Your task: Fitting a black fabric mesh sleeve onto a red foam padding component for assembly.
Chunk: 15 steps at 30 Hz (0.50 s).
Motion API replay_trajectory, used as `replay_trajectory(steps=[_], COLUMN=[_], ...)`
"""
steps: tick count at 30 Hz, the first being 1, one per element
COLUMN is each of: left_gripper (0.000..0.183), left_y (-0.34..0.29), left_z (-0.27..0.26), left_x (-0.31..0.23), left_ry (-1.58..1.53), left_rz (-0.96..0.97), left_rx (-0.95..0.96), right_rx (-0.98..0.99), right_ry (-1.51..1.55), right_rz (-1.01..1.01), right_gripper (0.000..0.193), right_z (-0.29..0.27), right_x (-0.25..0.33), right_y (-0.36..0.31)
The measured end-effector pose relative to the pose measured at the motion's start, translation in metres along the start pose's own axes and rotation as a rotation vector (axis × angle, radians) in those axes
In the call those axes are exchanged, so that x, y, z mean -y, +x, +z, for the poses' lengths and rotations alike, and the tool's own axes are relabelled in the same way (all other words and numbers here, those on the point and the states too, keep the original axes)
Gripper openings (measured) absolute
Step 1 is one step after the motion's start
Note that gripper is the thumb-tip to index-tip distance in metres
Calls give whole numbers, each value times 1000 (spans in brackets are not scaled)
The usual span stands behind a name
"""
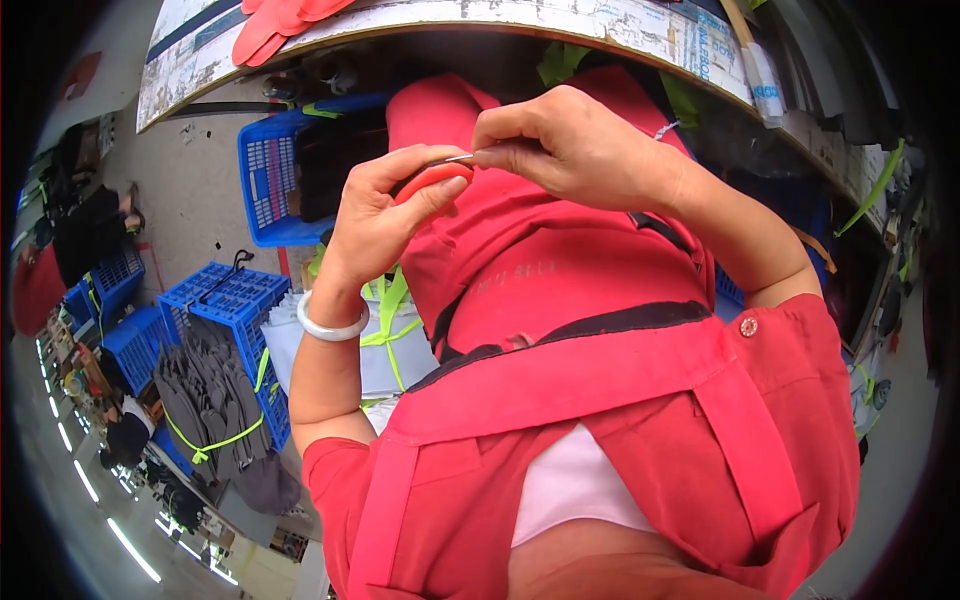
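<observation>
My left hand (pixel 385 205) is closed around a curved red-orange piece (pixel 436 181), with the thumb on top and the fingers behind it. Close against that piece, my right hand (pixel 565 140) is pinching a thin, dark metallic sliver (pixel 461 158). Its kind is too small to tell, and its far end runs to the left fingers. Both hands are raised over my lap, above the red apron (pixel 560 290). More flat red-orange pieces (pixel 285 28) lie stacked on the worn table (pixel 480 14) ahead.
Blue crates (pixel 268 185) stand on the floor at left. Beside them are a bundle of grey pieces (pixel 215 400) and a white bundle (pixel 300 345), both tied with neon-green strips. A wooden stick with a wrapped end (pixel 762 85) juts over the table's right edge. People are far left.
</observation>
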State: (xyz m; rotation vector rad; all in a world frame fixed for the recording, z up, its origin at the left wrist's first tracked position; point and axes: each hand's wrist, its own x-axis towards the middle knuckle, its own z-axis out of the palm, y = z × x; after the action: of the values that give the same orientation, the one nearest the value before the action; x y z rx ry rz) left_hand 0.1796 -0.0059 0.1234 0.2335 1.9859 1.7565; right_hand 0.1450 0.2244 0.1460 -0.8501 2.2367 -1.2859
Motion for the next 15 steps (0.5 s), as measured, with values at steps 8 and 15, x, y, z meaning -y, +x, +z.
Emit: replay_trajectory(steps=[8,15], left_gripper=[22,23], left_y=[-2,-3], left_z=[12,5], left_x=[14,11], left_ry=[11,-90], left_rz=[-74,-128], left_rx=[63,36], right_rx=[129,33], right_ry=[-217,-37], right_rz=[-16,69], right_gripper=[10,20], right_z=[8,-2], right_x=[-8,-9], right_y=[-4,-4])
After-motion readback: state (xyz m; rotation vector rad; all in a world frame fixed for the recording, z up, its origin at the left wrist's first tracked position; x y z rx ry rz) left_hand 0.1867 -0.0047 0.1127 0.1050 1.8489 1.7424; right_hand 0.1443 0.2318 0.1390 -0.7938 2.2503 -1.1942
